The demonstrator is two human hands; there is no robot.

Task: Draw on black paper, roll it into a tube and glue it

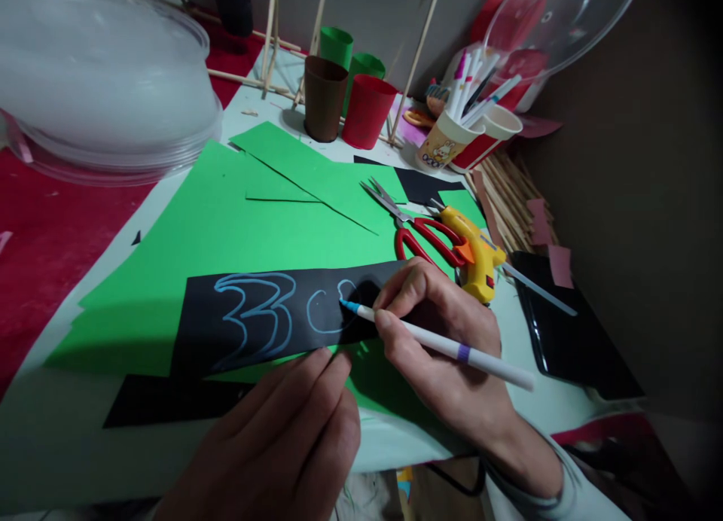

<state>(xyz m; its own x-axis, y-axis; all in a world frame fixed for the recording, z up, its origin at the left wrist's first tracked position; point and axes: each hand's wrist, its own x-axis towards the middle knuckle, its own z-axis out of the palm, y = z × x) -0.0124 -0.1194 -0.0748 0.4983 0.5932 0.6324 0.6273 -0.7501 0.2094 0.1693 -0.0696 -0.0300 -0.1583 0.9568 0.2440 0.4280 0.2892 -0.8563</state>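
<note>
My right hand [443, 340] pinches a white marker pen [446, 344] with a blue tip, which touches a strip of black paper [197, 333]. Blue lines on the strip form a wavy, scalloped shape at its left and a rounded outline under the tip. At the strip's lower edge, the closed fingers of my left hand [288, 431] hold the paper; the thumb is hidden. Green paper sheets [169, 227] lie beneath. Just beyond my right hand are red-handled scissors [404, 218] and a yellow glue gun [474, 254].
Clear plastic lids [113, 92] are stacked at the left. Brown [326, 103] and red paper cups [367, 114] stand at the back among thin sticks. A rabbit-print cup [443, 144] holds several markers. A dark phone or tablet [565, 325] lies at the right, near bundled sticks [502, 197].
</note>
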